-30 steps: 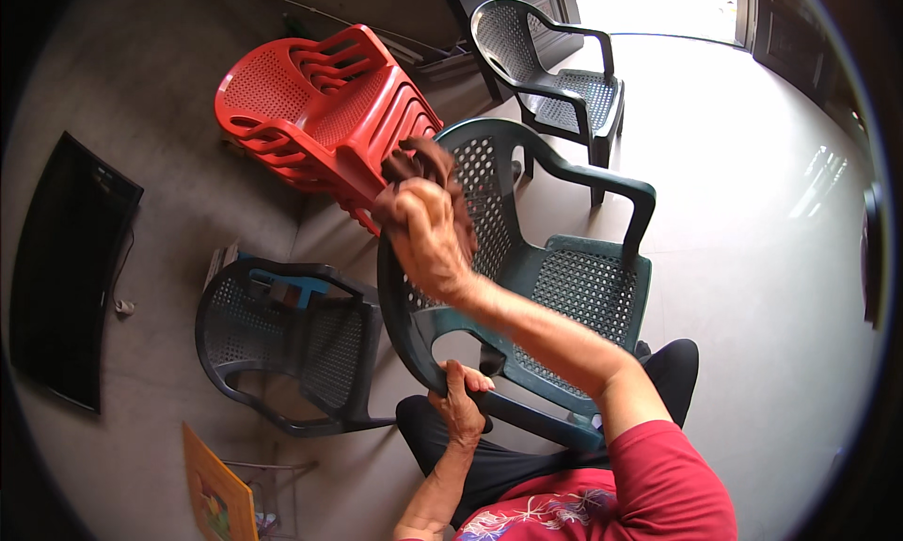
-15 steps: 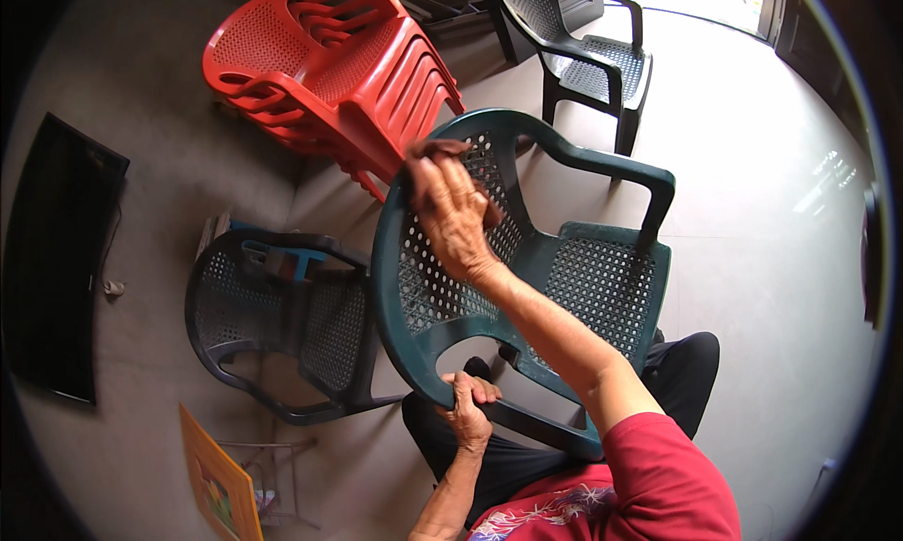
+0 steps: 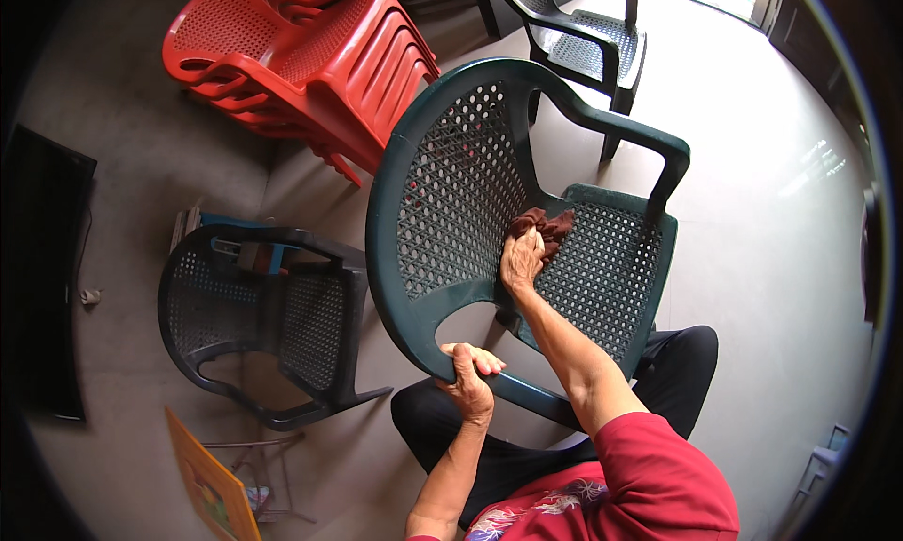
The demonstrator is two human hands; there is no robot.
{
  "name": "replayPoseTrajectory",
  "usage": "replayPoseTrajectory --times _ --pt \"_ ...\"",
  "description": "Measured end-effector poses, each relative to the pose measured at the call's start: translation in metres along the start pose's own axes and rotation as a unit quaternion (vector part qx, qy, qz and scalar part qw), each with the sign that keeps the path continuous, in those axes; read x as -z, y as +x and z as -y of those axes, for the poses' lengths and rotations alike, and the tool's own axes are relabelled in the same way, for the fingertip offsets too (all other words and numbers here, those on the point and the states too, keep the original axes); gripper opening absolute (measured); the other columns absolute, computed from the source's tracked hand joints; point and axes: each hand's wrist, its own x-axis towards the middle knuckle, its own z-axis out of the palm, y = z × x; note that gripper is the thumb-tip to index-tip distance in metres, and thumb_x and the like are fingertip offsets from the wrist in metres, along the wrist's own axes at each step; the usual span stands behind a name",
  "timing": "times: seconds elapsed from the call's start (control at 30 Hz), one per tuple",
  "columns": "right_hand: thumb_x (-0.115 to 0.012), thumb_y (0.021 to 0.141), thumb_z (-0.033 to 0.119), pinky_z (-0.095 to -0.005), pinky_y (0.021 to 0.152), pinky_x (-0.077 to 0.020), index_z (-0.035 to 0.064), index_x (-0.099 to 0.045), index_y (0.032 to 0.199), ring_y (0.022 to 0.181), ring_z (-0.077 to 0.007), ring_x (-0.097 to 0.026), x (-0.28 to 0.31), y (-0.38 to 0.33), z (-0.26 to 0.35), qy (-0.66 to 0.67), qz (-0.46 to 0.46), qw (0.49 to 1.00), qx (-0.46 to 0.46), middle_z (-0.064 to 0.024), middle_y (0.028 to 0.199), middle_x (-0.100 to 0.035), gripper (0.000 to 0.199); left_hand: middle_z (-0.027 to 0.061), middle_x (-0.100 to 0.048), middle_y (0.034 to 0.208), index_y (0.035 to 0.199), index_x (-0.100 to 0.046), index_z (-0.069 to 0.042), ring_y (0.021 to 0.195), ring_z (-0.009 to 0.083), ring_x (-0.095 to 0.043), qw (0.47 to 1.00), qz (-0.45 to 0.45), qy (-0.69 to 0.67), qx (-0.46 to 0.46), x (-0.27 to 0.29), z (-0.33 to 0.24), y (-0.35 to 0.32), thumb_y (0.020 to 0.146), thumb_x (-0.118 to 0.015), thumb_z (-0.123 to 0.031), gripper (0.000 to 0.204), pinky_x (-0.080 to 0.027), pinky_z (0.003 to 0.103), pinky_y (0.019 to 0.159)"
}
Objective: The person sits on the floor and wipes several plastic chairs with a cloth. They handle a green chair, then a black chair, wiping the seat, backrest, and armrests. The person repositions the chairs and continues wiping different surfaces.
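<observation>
A dark green plastic armchair [image 3: 607,287] with a perforated back and seat stands in front of me, its near arm by my legs. My left hand [image 3: 470,376] is wrapped round the near armrest where it meets the backrest. My right hand [image 3: 524,263] is closed on a brown cloth [image 3: 546,229] and presses it at the bottom of the backrest, where back and seat meet. Part of the cloth spreads over the seat's edge; the fingertips are partly hidden in it.
Red armchairs [image 3: 376,80] stand stacked at the far left. A dark grey armchair [image 3: 310,329] is close on the left, another dark armchair [image 3: 602,47] at the back. A black flat screen [image 3: 47,268] and an orange-yellow panel [image 3: 212,480] lie further left.
My right hand has moved with the cloth from the upper backrest down to the seat joint. My left hand keeps its hold on the armrest. The view has shifted slightly.
</observation>
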Motion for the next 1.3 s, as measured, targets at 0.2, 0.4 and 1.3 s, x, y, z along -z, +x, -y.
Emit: replayPoseTrajectory --times 0.2,0.4,1.3 --pt "-0.044 0.089 0.031 -0.0527 0.091 -0.0351 0.0052 -0.04 0.125 0.11 -0.0425 -0.042 0.024 -0.041 0.053 0.095 0.164 0.978 -0.085 -0.0217 0.12 -0.048 0.044 0.0047 -0.044 0.061 0.084 -0.038 -0.008 0.044 0.0153 -0.046 0.997 -0.058 0.051 -0.022 0.0 0.005 0.002 0.095 -0.043 -0.042 0.037 -0.049 0.032 0.045" --pt "-0.051 0.088 0.016 -0.0461 0.099 -0.0303 0.0016 -0.04 0.132 0.111 -0.0386 -0.039 0.097 -0.137 0.091 0.24 0.099 0.933 0.25 -0.0215 0.124 -0.041 0.049 0.0067 -0.055 0.083 0.104 -0.048 -0.001 0.071 0.017 -0.056 0.984 -0.107 0.115 -0.083 0.039 0.059 0.007 0.095 -0.041 -0.041 0.041 -0.05 0.031 0.065" --pt "-0.045 0.082 0.012 -0.0428 0.089 -0.0322 0.0104 -0.039 0.132 0.129 -0.0247 -0.032 0.039 0.03 -0.072 -0.239 -0.033 0.893 0.38 -0.0069 0.137 -0.036 0.051 0.0023 -0.048 0.071 0.093 -0.045 -0.016 0.047 0.0163 -0.049 0.998 -0.062 -0.016 0.025 -0.007 0.019 -0.007 0.087 -0.047 -0.06 0.045 -0.045 0.032 0.044"
